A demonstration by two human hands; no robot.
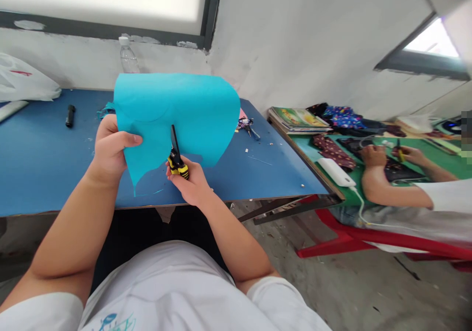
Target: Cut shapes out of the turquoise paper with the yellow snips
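Two bare hands work over a blue table (44, 164), holding a sheet of turquoise felt (177, 114) upright above its near edge. At the sheet's left side, the left hand (110, 149) pinches it, thumb across the front and the other fingers curled behind, clamped on the material. Lower and to the right, the right hand (190, 183) grips a pair of scissors (175, 156) with yellow-and-black handles, fingers closed around them; the dark blades point up against the front of the felt near the curved cut at its lower edge, though whether they are parted or closed is hard to tell from this angle. A thin turquoise offcut (149, 192) lies on the table just below the sheet. Farther left on the table lie a small black tube (70, 115) and a white plastic bag (25, 82), and a clear bottle (128, 55) stands at the far edge against the wall. To the right of the sheet sits a small cluster of bits (248, 126), too small to make out. Well to the right, at a green table (453, 166), another person's hands (374, 155) handle dark patterned cloth (334, 151), beside a stack of books (298, 119) and a white power bank (336, 172).
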